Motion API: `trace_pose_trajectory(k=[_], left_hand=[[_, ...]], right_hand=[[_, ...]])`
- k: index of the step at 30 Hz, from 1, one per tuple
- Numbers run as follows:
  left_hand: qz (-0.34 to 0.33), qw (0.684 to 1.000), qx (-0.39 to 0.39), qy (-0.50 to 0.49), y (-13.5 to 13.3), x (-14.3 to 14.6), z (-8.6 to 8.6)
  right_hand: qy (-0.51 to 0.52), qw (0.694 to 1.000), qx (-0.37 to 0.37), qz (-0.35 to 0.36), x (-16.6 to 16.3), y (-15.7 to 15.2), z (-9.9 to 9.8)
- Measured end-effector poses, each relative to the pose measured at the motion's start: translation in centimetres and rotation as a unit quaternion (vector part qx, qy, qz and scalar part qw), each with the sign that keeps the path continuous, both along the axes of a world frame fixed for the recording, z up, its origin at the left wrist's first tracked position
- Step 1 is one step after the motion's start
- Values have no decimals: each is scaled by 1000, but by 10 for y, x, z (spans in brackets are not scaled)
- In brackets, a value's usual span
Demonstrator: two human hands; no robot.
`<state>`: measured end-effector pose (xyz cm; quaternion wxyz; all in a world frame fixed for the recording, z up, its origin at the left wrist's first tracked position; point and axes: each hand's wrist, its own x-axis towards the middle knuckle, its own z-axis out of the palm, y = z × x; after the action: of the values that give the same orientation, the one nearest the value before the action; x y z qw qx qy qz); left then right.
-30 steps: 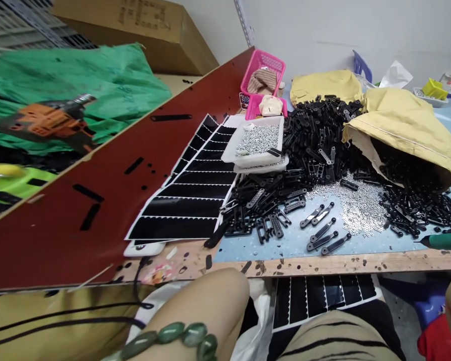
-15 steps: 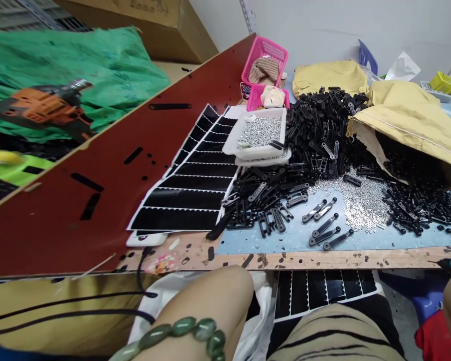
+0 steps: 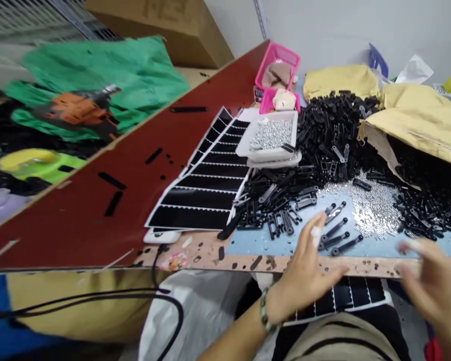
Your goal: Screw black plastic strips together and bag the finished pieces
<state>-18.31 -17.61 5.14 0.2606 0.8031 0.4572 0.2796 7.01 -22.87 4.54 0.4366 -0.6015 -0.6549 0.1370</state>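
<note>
My left hand (image 3: 302,268), with a green bead bracelet (image 3: 265,311) at the wrist and a white wrap on one finger, hovers over the table's front edge. Its fingers stretch forward and the thumb stands apart; nothing is held. Just beyond its fingertips lie several slim black jointed pieces (image 3: 334,235) on the blue mat (image 3: 263,244), partly covered by the hand. My right hand (image 3: 430,276) is blurred at the front edge on the right, fingers and thumb apart, with nothing visible between them. Small silver parts (image 3: 376,210) are spread between the black heaps.
Heaped black parts (image 3: 323,135) fill the back, beside a yellow sack (image 3: 417,113). A white tub (image 3: 270,133) holds silver pins. Black sticker sheets (image 3: 206,185) lie left, against a slanted red board (image 3: 135,185). Beyond it sits an orange power tool (image 3: 75,108) on green sacking (image 3: 143,65).
Both hands have come into view over the table edge. The green-handled tool at the right edge is no longer visible. The camera view has shifted left.
</note>
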Motion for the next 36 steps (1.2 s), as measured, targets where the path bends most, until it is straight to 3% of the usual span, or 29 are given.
trace_pose_trajectory(k=[5, 9, 14, 22, 26, 32, 36], left_hand=[[8, 991, -60, 116, 17, 25, -47], [-14, 993, -56, 106, 33, 32, -57], [-38, 994, -43, 93, 34, 32, -56], [-33, 993, -47, 107, 38, 34, -67], [-14, 996, -24, 85, 40, 33, -64], [7, 995, -11, 102, 41, 31, -63], [-9, 997, -8, 77, 44, 32, -69]], right_hand=[[-127, 984, -50, 115, -18, 16, -55], [-114, 980, -56, 150, -31, 32, -83], [-97, 984, -40, 142, -34, 46, -74], [-165, 975, -74, 129, -49, 99, -72], [-183, 970, -72, 145, -55, 86, -67], [-240, 942, -73, 224, -67, 52, -64], [-193, 943, -87, 255, -62, 53, -68]])
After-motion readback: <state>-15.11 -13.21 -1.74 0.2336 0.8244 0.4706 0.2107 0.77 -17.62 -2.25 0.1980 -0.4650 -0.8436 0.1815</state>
